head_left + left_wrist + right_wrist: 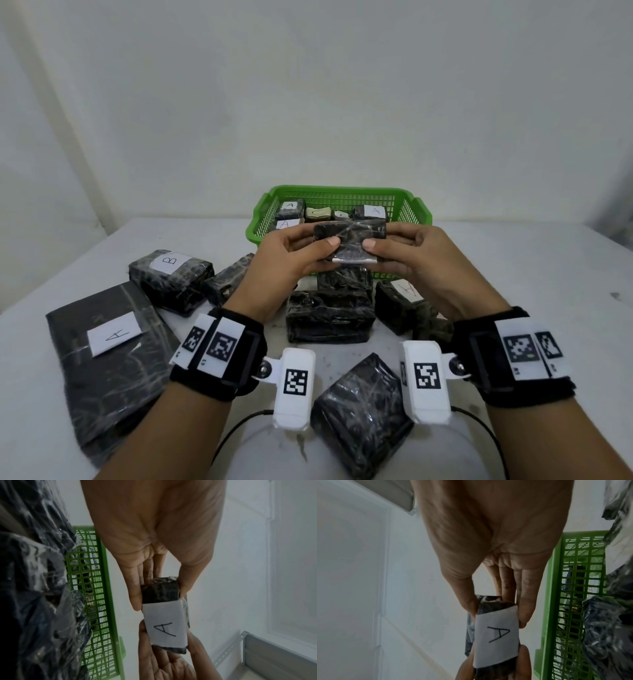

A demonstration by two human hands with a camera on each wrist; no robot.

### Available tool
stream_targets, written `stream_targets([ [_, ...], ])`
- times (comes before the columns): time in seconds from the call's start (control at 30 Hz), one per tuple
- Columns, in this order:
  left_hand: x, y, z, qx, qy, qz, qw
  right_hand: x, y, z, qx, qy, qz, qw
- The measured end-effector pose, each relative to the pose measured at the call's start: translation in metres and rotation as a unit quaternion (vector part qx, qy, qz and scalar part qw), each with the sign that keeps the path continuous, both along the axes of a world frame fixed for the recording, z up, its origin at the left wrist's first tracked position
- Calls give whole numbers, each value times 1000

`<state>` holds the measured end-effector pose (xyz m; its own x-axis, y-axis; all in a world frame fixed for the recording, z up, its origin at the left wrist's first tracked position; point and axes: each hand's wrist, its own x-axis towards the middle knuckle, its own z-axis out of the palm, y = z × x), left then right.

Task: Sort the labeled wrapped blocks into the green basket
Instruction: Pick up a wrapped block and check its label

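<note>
Both hands hold one small black wrapped block (350, 240) above the near rim of the green basket (337, 194). My left hand (294, 253) pinches its left end and my right hand (407, 253) its right end, thumbs on the near face. Its white label marked A (165, 625) faces away from the head camera and shows in both wrist views (496, 632). Several wrapped blocks labelled A (371, 212) lie inside the basket. More wrapped blocks lie on the white table (513, 274): one labelled B (171, 279), a flat one labelled A (109, 349), another A block (400, 301).
Unlabelled-looking wrapped blocks sit below my hands (329, 317) and near the table's front edge (363, 414). A plain wall stands behind the basket. Bare tabletop stretches to the right of the basket. A grey metal shelf edge (278, 654) shows in the left wrist view.
</note>
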<state>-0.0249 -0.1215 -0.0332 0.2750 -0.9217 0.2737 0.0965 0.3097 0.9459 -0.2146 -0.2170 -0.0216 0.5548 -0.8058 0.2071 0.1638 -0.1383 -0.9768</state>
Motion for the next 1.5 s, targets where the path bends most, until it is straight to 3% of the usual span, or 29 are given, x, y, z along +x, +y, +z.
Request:
stream_targets([
  [0.2,-5,3,-1,-14,-25,-17,999,2,6,0,-44,-1,-38,998],
  [0.43,0,5,-5,-30,-12,-12,999,-4,6,2,-51,12,-14,999],
  [0.77,-4,10,-1,-59,-99,27,993,-1,11,1,-76,18,-17,997],
  [1.07,1,11,-3,-114,-145,6,983,-4,12,3,68,-7,80,994],
  [1.17,1,10,-7,-84,-144,-38,985,-2,10,-1,47,-23,51,997],
  [1.23,-1,8,-8,-45,-98,-51,993,-1,7,-3,23,-30,17,999],
  [1.3,-4,6,-8,-22,-59,-22,998,-2,4,-5,7,-28,4,1000],
  [1.4,-3,4,-9,-30,-100,33,994,-1,4,-6,-15,-3,13,1000],
  [1.5,0,5,-9,-29,-99,32,994,-1,4,-8,-54,29,-4,998],
])
